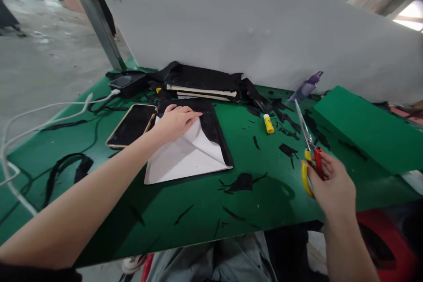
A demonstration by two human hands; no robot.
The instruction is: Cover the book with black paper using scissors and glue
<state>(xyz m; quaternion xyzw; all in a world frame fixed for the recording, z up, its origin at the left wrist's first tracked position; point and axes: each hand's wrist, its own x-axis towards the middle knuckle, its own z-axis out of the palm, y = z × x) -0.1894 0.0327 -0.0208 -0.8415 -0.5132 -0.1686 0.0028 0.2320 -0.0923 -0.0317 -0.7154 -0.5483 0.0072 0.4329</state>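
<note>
Centre frame, left hand [176, 121] presses flat, fingers spread, on the thin, floppy sheet [188, 152] (best pinched at its edge), right hand [332, 187] gripping scissors [309, 150] lower right.

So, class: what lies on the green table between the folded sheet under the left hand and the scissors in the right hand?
In the head view, only black paper scraps and bare green table; the glue stick lies farther back.

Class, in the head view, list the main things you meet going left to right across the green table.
White cable → phone → left hand → glue stick → scissors in the right hand → green block.
</note>
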